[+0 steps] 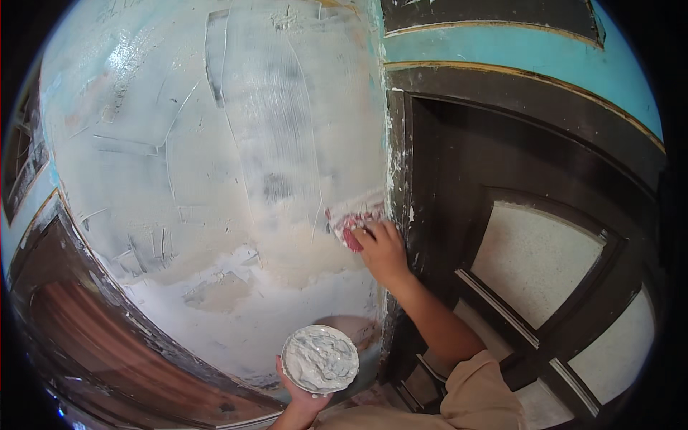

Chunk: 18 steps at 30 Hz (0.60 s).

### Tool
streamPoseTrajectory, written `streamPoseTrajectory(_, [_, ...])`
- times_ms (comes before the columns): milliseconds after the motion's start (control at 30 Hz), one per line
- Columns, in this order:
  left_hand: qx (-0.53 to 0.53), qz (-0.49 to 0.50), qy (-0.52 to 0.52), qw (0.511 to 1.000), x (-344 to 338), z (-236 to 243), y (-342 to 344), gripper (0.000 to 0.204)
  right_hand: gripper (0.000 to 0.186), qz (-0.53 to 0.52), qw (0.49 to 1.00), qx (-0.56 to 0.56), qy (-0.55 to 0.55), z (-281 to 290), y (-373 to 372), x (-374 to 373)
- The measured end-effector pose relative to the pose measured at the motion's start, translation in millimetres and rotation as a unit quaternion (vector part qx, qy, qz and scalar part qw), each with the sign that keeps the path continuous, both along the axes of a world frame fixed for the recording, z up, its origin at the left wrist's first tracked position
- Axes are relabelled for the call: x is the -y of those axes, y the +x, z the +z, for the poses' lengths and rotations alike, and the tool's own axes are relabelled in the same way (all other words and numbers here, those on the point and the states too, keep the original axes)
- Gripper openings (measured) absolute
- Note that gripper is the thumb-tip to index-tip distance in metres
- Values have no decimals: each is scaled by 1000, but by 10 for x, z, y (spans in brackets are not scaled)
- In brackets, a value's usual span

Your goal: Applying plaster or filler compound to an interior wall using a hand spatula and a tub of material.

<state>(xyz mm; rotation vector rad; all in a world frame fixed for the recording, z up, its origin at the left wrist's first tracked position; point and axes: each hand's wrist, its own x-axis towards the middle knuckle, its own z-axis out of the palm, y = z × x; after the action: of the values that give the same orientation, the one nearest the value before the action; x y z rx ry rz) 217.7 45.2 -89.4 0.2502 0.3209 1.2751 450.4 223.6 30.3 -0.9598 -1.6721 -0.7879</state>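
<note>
Two bare hands, both busy. Right hand [387, 254]: fingers bent around the red part of a paste-smeared spreader [352, 240], gripping it against the wall [193, 143], just beside the door frame [398, 150]. Its edge is partly hidden by fingers and smears, so exact shape can't be told. Left hand [295, 393]: cradles a round bowl [286, 376] from below and left, thumb side by the rim, other fingers mostly out of sight. Bowl sits low in front of the person, apart from the spreader.

Handling, judged: spreader likely light, thin, fairly stiff, slick where coated; best held by the red part. Bowl probably weighty with its load; palm underneath, keep level. Paste [320, 360] looks thick, soft, sticky, heaped in ridges, off-white to grey.

Wall: chalky white, beige and grey patches, thin raised ridges, scrape lines, one glossy spot upper left. Door frame: dark brown, straight-edged, white flecks. Door [444, 186]: dark, with pale speckled panels [537, 258]. Turquoise band [502, 46] above, yellowish trim. Lower left, brown folded curtain [86, 326] inside a worn, chipped frame. Tan sleeve [480, 390] on the right arm.
</note>
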Motion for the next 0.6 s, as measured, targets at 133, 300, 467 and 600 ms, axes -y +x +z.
streamPoseTrajectory(133, [-23,11,6,1000,58,32,-2,86,25,-23,998,-19,-47,-680,-107,96])
streamPoseTrajectory(300, [-30,25,-20,999,177,47,-52,82,35,17,994,-57,-88,-1626,-215,102])
streamPoseTrajectory(467, [-24,39,-18,999,233,-1,-153,84,35,35,980,-91,-171,-2124,-162,372])
streamPoseTrajectory(600, [-18,57,-17,998,313,-47,-290,87,35,74,978,-100,-167,-1955,-156,789])
